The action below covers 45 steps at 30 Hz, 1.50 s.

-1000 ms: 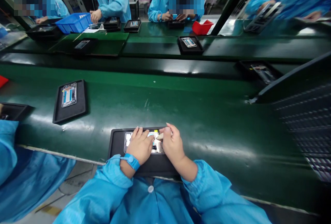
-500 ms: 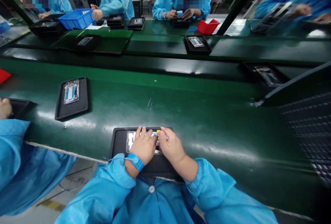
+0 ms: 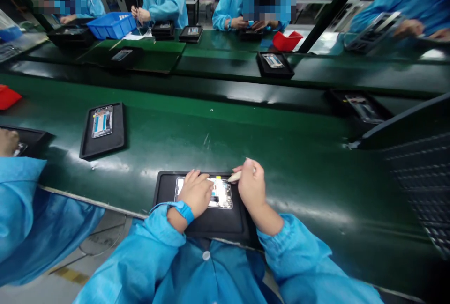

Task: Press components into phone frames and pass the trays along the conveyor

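An opened phone (image 3: pixel 224 196) with a clear rim and a yellow tab lies in a black tray (image 3: pixel 218 226) at the table's near edge. My left hand (image 3: pixel 195 193) rests on the phone's left half with its fingers stretched out, hiding that part. A blue band with a cord circles the left wrist. In my right hand (image 3: pixel 251 186) is a pale pointed stick (image 3: pixel 235 176), gripped between the closed fingers. Its tip points left, at the phone's upper right corner beside the yellow tab; whether it touches, I cannot tell.
Another black tray with a phone (image 3: pixel 102 121) sits to the left on the green table (image 3: pixel 183 130). A co-worker's hand (image 3: pixel 9 142) is at a tray on the far left. A metal frame (image 3: pixel 401 116) stands at right. Across the table, several co-workers handle things near a blue basket (image 3: pixel 111 25) and red bin (image 3: pixel 287 40).
My right hand has moved right and slightly up off the phone, so the stick and the phone's right end now show. My left hand stays on the phone.
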{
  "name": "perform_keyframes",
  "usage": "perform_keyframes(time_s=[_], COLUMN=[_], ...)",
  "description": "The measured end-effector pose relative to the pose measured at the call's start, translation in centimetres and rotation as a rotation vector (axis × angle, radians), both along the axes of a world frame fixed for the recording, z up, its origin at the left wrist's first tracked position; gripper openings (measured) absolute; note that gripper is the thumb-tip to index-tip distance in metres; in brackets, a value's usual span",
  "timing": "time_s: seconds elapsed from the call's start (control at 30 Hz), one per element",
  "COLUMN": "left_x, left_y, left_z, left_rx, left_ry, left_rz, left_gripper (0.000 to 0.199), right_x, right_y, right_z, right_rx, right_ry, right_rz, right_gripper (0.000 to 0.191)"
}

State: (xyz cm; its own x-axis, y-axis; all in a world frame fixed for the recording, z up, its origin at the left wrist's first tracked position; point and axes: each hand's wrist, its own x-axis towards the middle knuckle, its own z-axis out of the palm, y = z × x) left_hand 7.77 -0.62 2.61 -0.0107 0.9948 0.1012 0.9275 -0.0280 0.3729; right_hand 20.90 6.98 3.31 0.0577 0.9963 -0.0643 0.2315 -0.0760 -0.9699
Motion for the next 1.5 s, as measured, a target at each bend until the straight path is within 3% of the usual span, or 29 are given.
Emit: perform_keyframes(time_s=[0.1,0.2,0.53,0.67,0.8,0.87,1.03,1.23,1.37,1.5], left_x=[0.2,0.5,1.1,-1.3,-5.2,-6.6,-9.1,-9.4,-8.9,-11.0], left_y=[0.5,0.9,1.1,0.8,-0.4,-0.9,-1.9,-5.9,-8.6,-10.7], left_z=[0.1,0.2,0.3,1.6,2.3,2.1,2.1,2.7,2.7,3.1], left_rx=[-0.045,-0.072,-0.059,-0.087,-0.224,-0.327,-0.429,-0.559,-0.509,-0.339], left_ry=[-0.035,-0.039,-0.102,-0.195,-0.122,-0.125,-0.257,-0.468,-0.627,-0.833], left_rz=[0.056,0.090,0.119,0.142,0.489,0.596,0.535,0.348,0.415,0.565], left_gripper=[0.014,0.011,0.010,0.021,0.035,0.045,0.049,0.020,0.026,0.033], right_x=[0.4,0.2,0.2,0.3,0.4,0.4,0.9,1.5,1.6,1.6], right_y=[-0.6,-1.1,-0.9,-1.1,-1.2,-1.3,-0.9,0.5,1.5,2.1], right_z=[-0.4,-0.8,-0.9,-0.7,-0.5,-0.4,-0.2,-0.2,0.0,0.8], right_rx=[0.026,0.116,0.113,0.132,0.114,0.089,0.061,-0.125,-0.266,-0.387], right_ry=[-0.059,-0.141,-0.192,-0.201,-0.216,-0.242,-0.276,-0.034,0.224,0.423], right_rz=[-0.079,-0.039,-0.007,-0.036,-0.032,-0.026,0.002,0.047,-0.169,-0.357], right_gripper=[0.038,0.037,0.040,0.042,0.045,0.047,0.046,0.040,0.028,0.013])
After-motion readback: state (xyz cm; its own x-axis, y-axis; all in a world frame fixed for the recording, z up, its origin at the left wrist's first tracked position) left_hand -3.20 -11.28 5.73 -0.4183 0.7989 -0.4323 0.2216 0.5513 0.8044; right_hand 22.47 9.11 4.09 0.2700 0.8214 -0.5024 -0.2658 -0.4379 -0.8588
